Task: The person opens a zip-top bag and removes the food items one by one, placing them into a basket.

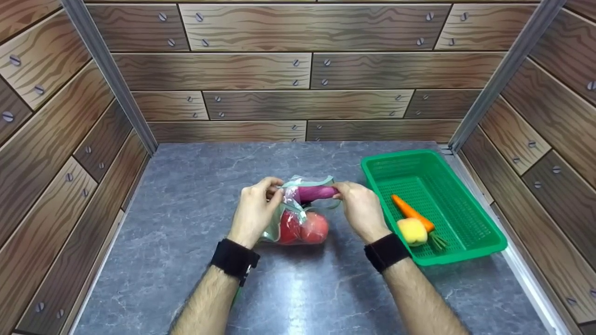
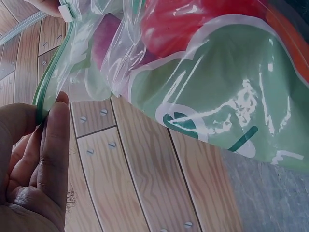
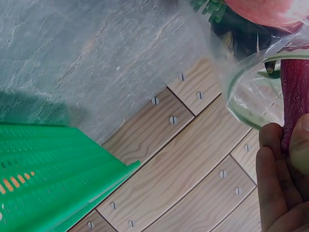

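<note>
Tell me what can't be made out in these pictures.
Head view: the left end of the purple vegetable, behind the bag and left hand.
Head view: what the green sliver belongs to; the left forearm seems to cover the rest.
Right wrist view: what the dark thing is, partly behind the pink fruit.
Right wrist view: part of the basket, cut off by the left and bottom edges.
Left wrist view: the red item, cut off by the top edge.

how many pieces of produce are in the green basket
2: a carrot, and a yellow apple-like piece on its near side, by the left wall. That wall may hide more.
</note>
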The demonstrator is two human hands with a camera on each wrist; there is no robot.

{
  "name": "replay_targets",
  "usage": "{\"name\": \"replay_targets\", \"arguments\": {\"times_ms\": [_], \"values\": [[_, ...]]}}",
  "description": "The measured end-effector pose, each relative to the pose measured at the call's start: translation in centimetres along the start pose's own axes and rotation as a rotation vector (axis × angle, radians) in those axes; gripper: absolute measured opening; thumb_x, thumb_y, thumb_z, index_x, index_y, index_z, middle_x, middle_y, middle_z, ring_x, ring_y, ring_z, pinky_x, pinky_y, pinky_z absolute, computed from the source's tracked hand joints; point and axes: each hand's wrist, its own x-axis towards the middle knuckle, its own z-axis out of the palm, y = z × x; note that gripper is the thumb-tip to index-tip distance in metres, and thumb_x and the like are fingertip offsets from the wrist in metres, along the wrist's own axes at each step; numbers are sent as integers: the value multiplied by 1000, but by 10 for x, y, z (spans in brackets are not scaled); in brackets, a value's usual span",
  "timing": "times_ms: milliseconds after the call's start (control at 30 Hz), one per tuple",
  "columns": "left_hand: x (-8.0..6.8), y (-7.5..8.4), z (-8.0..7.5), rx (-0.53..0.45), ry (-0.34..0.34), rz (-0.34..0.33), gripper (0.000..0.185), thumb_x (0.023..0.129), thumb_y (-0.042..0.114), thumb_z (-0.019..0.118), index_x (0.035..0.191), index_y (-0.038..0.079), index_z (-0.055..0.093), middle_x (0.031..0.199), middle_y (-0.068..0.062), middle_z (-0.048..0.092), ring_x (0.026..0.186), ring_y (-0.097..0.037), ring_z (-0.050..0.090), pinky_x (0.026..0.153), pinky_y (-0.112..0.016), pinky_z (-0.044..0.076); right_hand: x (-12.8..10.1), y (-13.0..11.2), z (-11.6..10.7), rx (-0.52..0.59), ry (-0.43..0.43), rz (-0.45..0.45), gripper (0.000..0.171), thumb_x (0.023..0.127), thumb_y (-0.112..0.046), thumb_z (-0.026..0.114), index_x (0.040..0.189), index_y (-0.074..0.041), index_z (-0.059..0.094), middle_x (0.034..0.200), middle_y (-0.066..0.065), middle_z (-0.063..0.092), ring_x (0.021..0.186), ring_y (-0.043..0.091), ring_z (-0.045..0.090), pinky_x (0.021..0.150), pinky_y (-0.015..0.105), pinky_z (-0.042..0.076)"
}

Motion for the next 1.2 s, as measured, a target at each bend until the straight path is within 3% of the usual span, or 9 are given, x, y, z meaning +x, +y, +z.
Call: {"name": "replay_targets", "arguments": {"times_ms": [367, 867, 1200], "values": [[3, 0, 2, -7, 11, 24, 18, 110, 6, 79, 127, 2, 84, 104, -11, 91, 93, -25, 87, 86, -40, 75, -2, 21, -17, 24, 19, 56, 31, 102, -27, 81, 120, -3, 87, 112, 17, 90, 102, 40, 87, 88, 58, 73], [4, -5, -4, -19, 37, -11, 20, 111, 8, 79, 129, 3, 84, 103, -9, 91, 91, -23, 87, 81, -38, 74, -6, 63, -58, 63, 72, 150, 27, 107, -18, 79, 126, 0, 86, 121, 23, 89, 108, 48, 87, 93, 65, 71], [2, -5, -6, -19, 34, -19, 19, 112, 9, 79, 129, 5, 84, 103, -8, 91, 93, -24, 87, 82, -39, 75, -14, 83, -78, 87, 119, 202, 22, 110, -13, 79, 126, 1, 85, 120, 26, 88, 106, 52, 85, 89, 68, 70]]}}
